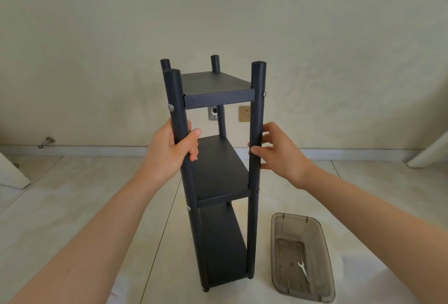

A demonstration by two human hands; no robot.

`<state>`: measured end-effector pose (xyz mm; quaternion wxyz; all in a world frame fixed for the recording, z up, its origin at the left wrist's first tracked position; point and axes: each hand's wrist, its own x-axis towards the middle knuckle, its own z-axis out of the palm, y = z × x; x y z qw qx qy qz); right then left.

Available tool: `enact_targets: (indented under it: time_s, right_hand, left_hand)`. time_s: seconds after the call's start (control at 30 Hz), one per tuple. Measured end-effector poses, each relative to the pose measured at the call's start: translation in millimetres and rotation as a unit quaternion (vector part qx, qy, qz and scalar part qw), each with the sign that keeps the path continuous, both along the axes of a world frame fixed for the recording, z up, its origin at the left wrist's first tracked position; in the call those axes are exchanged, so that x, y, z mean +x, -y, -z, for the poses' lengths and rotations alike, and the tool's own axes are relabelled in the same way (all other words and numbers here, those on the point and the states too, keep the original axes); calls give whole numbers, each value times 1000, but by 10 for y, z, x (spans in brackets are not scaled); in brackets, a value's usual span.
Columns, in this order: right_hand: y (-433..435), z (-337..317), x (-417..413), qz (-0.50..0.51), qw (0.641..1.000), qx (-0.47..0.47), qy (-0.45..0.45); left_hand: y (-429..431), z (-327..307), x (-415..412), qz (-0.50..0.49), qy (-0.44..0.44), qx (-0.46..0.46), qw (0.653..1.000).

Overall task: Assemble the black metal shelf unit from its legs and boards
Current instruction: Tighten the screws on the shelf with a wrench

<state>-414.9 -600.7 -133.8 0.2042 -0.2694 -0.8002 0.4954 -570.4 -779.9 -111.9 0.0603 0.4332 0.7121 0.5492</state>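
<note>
pale tiled floor [72, 206] with the tall black metal three-board shelf unit [218, 165] standing upright on it. Just right of its base is a grey see-through plastic tray [323, 243]. Left hand [174, 148] grips the front left leg, right hand [278, 153] loosely wraps the front right one. Small silver wrench [304, 271] lies in the tray

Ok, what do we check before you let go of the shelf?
1. Left hand grips front left leg: ok.
2. Right hand holds front right leg, loosely: ok.
3. Top board, middle board, bottom board sit between the legs: ok.
4. Bolt heads show at front joints; tightness: cannot tell.
5. Front feet meet the floor; rear ones hidden: cannot tell.
6. Wrench lies in tray: ok.
</note>
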Motion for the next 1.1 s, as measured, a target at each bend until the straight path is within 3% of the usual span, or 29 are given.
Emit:
enact_targets:
  time_s: [0.3, 0.47, 1.1]
  right_hand:
    - [15, 81, 257, 3, 1000, 19, 16]
    - [88, 106, 295, -20, 999, 14, 30]
    - [321, 181, 396, -84, 990, 83, 72]
  left_hand:
    - [-68, 62, 37, 29, 7, -13, 999]
    - [-17, 154, -72, 11, -50, -65, 997]
    - [270, 193, -146, -5, -23, -174, 985]
